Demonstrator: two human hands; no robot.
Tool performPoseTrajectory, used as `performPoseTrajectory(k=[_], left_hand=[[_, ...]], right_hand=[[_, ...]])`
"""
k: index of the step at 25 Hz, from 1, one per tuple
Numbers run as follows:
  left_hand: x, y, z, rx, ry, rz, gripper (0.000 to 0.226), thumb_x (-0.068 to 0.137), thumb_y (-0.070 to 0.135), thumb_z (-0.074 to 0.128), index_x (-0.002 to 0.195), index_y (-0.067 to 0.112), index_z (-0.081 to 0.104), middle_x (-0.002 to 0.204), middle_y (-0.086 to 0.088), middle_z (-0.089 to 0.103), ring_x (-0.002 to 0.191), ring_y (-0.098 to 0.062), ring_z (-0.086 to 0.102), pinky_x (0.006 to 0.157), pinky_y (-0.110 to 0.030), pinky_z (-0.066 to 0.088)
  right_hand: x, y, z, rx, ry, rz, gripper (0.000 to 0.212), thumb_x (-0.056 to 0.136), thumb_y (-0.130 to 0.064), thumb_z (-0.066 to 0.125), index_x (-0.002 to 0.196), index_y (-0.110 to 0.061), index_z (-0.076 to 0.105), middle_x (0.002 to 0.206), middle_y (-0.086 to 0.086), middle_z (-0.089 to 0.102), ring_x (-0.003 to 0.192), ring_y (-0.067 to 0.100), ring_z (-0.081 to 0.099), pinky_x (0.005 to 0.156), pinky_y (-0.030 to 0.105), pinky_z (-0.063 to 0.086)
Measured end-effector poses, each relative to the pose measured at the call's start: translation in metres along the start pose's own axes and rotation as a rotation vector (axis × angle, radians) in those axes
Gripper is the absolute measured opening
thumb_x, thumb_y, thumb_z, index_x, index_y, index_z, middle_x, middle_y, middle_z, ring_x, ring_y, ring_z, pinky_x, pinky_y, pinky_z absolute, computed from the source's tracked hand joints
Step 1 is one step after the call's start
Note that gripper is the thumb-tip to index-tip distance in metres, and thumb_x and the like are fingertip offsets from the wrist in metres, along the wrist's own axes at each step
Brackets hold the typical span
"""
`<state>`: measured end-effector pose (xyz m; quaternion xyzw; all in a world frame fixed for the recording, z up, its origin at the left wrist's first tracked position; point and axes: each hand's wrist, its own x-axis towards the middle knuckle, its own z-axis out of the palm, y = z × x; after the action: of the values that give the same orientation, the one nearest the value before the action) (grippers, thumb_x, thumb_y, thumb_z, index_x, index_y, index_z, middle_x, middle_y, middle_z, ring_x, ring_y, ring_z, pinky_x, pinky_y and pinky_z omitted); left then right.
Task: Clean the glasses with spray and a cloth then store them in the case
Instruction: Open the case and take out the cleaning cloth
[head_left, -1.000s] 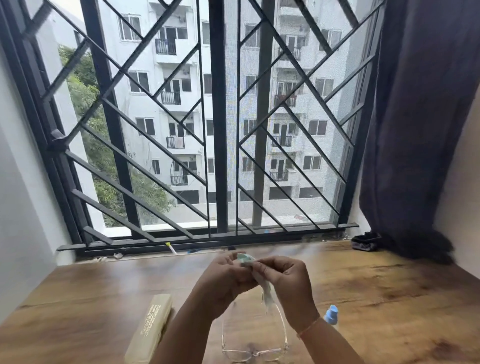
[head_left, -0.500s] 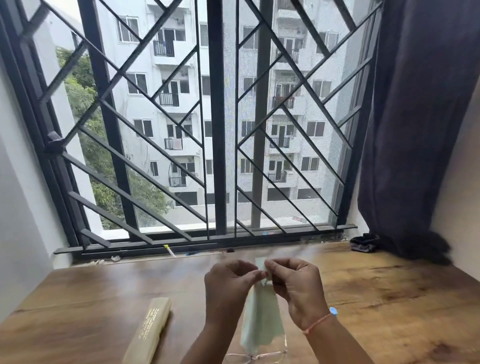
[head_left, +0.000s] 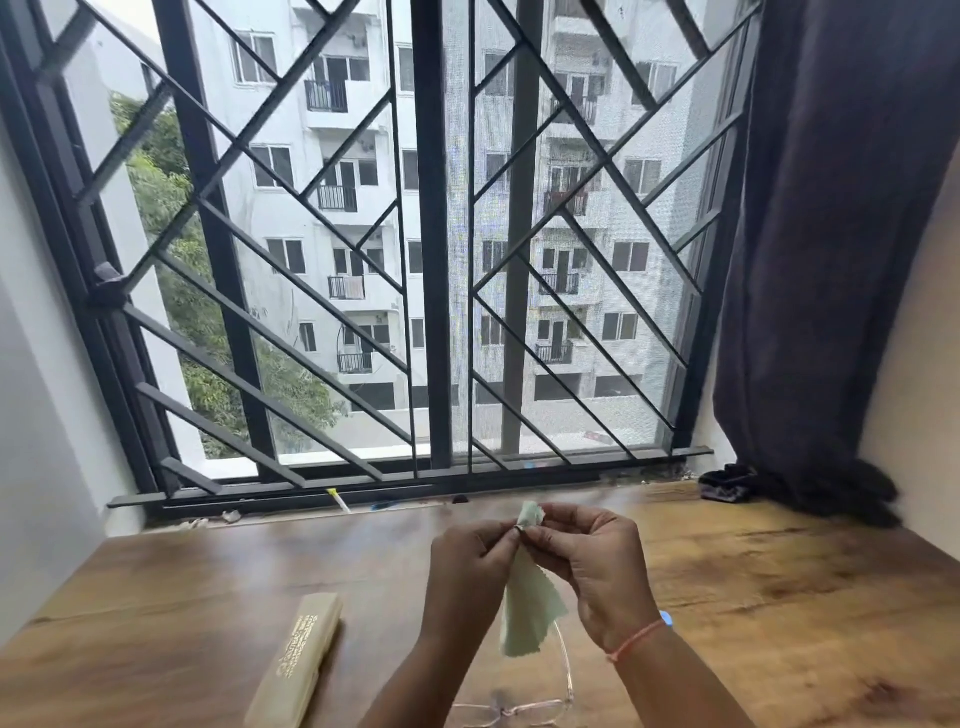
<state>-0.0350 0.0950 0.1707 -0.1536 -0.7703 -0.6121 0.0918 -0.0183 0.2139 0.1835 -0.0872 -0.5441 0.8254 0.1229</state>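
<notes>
A pale green cloth (head_left: 527, 608) hangs in the air above the wooden table (head_left: 779, 597). My left hand (head_left: 470, 574) and my right hand (head_left: 597, 566) both pinch its top edge, fingertips close together. Thin-framed glasses (head_left: 524, 712) lie on the table below the hands, partly cut off by the frame's bottom edge. A cream glasses case (head_left: 296, 660) lies shut to the left of my left forearm. Only the blue cap of the spray bottle (head_left: 666, 618) shows behind my right wrist.
A barred window (head_left: 431, 260) runs along the table's far edge. A dark curtain (head_left: 831, 260) hangs at the right, with a small dark object (head_left: 724, 486) beside its foot. Small bits lie on the sill (head_left: 337, 501).
The cloth has been drawn out from a bunched wad and now hangs down flat. Both hands stayed together near the top edge.
</notes>
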Motion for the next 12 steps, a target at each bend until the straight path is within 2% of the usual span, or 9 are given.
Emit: performPoseTrajectory(k=[3, 5, 8, 12], left_hand=[[-0.0014, 0.0036, 0.0005, -0.205, -0.014, -0.1, 0.019, 0.078, 0.021, 0.061, 0.069, 0.027, 0.076, 0.063, -0.003, 0.069, 0.063, -0.016, 0.059, 0.061, -0.043, 0.054], [-0.0021, 0.0061, 0.0003, -0.359, -0.023, -0.195, 0.021, 0.084, 0.013, 0.06, 0.069, 0.014, 0.075, 0.067, -0.017, 0.064, 0.066, -0.026, 0.058, 0.062, -0.039, 0.052], [-0.0034, 0.0076, -0.0008, -0.472, -0.027, -0.263, 0.03, 0.088, 0.003, 0.053, 0.067, 0.006, 0.073, 0.069, -0.019, 0.058, 0.065, -0.027, 0.054, 0.057, -0.03, 0.047], [-0.0035, 0.0068, -0.0004, -0.542, 0.003, -0.291, 0.025, 0.088, 0.002, 0.051, 0.071, -0.005, 0.068, 0.07, -0.021, 0.054, 0.066, -0.029, 0.05, 0.054, -0.029, 0.047]], right_hand=[[-0.0024, -0.0042, 0.0002, 0.0, -0.01, -0.013, 0.017, 0.066, 0.018, 0.067, 0.07, 0.002, 0.068, 0.064, 0.018, 0.068, 0.056, 0.022, 0.066, 0.051, 0.024, 0.055], [-0.004, -0.0065, 0.0008, 0.01, -0.024, -0.001, 0.019, 0.066, 0.018, 0.067, 0.064, -0.001, 0.069, 0.064, 0.019, 0.068, 0.055, 0.024, 0.065, 0.051, 0.025, 0.056], [-0.0049, -0.0076, 0.0007, 0.035, -0.041, 0.016, 0.019, 0.066, 0.019, 0.066, 0.064, 0.0, 0.067, 0.063, 0.019, 0.068, 0.053, 0.024, 0.065, 0.049, 0.025, 0.055], [-0.003, -0.0061, 0.0003, 0.106, -0.052, 0.061, 0.013, 0.071, 0.016, 0.061, 0.07, 0.004, 0.064, 0.064, 0.021, 0.068, 0.054, 0.024, 0.067, 0.047, 0.024, 0.053]])
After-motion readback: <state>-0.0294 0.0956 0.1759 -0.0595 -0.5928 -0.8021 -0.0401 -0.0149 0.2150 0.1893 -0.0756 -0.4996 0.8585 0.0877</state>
